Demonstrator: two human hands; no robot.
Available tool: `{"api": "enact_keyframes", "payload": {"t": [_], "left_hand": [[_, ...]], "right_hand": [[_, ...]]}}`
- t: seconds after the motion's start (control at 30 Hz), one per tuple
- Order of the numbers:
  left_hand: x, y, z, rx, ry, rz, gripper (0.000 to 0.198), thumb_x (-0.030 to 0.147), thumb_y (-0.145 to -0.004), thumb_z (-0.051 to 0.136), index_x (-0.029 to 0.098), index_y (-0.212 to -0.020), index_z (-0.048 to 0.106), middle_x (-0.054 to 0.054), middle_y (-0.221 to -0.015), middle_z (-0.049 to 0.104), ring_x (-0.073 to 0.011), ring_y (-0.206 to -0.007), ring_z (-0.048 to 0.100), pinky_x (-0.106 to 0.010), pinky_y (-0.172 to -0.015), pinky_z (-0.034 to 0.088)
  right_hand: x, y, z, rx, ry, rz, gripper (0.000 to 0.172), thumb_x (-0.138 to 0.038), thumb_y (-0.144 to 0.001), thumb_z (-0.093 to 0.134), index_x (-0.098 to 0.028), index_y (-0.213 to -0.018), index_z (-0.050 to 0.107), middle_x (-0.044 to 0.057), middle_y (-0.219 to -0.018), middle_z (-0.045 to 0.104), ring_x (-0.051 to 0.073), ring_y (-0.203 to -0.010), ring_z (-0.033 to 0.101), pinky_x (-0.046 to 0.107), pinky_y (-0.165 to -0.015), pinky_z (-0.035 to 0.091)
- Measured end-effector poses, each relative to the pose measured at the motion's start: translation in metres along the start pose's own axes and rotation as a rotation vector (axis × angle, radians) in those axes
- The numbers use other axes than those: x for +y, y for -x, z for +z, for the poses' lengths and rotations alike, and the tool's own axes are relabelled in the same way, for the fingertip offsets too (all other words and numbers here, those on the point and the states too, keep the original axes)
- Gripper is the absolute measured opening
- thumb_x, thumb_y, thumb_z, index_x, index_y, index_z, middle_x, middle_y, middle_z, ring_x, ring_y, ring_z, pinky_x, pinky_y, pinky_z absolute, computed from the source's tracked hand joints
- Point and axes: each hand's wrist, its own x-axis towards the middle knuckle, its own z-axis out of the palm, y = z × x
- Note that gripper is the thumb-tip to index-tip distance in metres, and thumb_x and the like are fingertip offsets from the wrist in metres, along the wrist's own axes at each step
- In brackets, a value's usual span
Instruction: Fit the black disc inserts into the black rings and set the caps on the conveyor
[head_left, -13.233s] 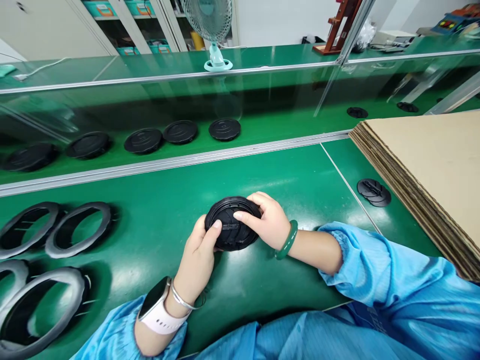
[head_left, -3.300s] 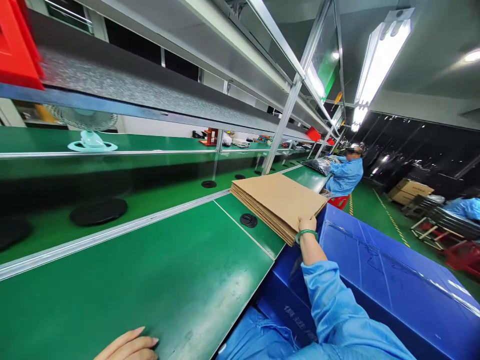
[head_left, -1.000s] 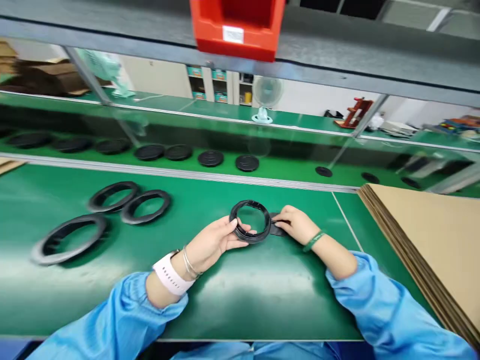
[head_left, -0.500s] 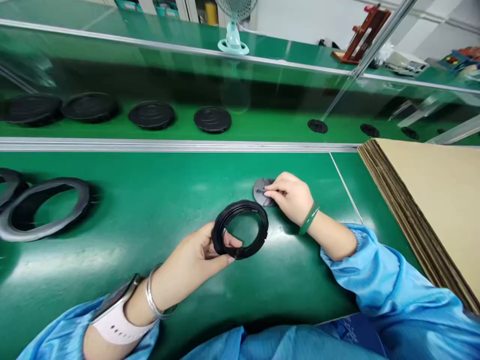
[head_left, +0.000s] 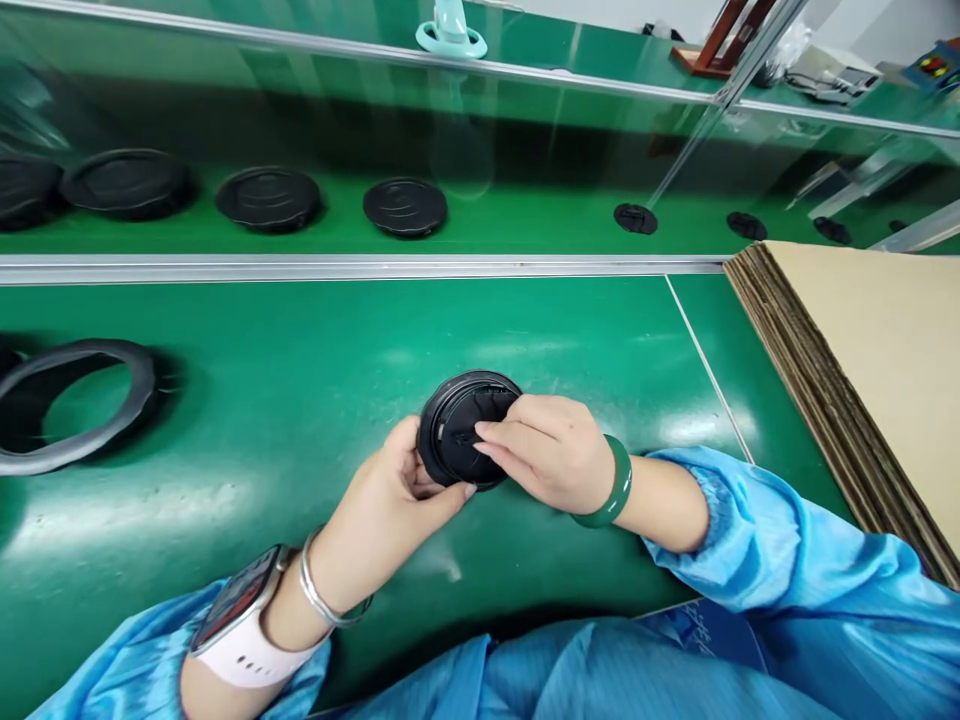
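My left hand (head_left: pixel 379 520) is wrapped around the lower left edge of a black plastic ring (head_left: pixel 429 440), holding it up tilted above the green table. Inside the ring's opening sits a black round disc (head_left: pixel 466 412). At the disc's middle, the fingertips of my right hand (head_left: pixel 562 455) are pinched together on a small raised part. Whether the disc is fully seated in the ring cannot be told. The right fingers cover part of the disc and of the ring's right side.
A large dark ring (head_left: pixel 141 395) lies at the table's left. Stacked cardboard sheets (head_left: pixel 862 370) stand at the right. Behind the metal rail (head_left: pixel 360 268), black round covers (head_left: pixel 405 207) and smaller black discs (head_left: pixel 635 218) lie in a row.
My right hand has lifted the disc off the table and brought it left into the ring. The left hand keeps its hold on the ring. The camera view has tipped down slightly.
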Motion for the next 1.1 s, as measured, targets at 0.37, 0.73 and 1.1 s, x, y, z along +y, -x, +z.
{"api": "enact_keyframes", "payload": {"t": [0.37, 0.73, 1.1], "left_hand": [[-0.002, 0.0, 0.0, 0.023, -0.01, -0.007, 0.053, 0.031, -0.069, 0.08, 0.019, -0.112, 0.052, -0.002, -0.091, 0.074, -0.0212, -0.079, 0.073, -0.031, -0.067, 0.062], [-0.001, 0.001, 0.003, 0.046, -0.046, -0.002, 0.051, 0.031, -0.069, 0.08, 0.02, -0.11, 0.052, 0.0, -0.085, 0.072, -0.0194, -0.073, 0.072, -0.028, -0.062, 0.06], [0.006, 0.004, 0.005, 0.041, -0.036, 0.003, 0.04, 0.024, -0.07, 0.078, 0.022, -0.099, 0.05, 0.008, -0.07, 0.065, -0.0133, -0.062, 0.068, -0.021, -0.056, 0.056]], "right_hand": [[-0.002, -0.003, -0.003, -0.013, 0.109, -0.037, 0.014, -0.017, -0.097, 0.057, -0.013, -0.092, 0.069, 0.004, -0.076, 0.063, 0.014, -0.067, 0.058, 0.03, -0.061, 0.048], [-0.007, -0.006, -0.006, -0.087, 0.221, -0.062, 0.018, -0.013, -0.097, 0.05, -0.012, -0.094, 0.068, 0.003, -0.074, 0.057, 0.016, -0.065, 0.051, 0.031, -0.058, 0.043], [-0.01, -0.012, -0.009, -0.255, 0.176, 0.079, 0.019, -0.014, -0.097, 0.051, -0.014, -0.085, 0.067, 0.006, -0.082, 0.06, 0.017, -0.07, 0.053, 0.031, -0.064, 0.043]]}}
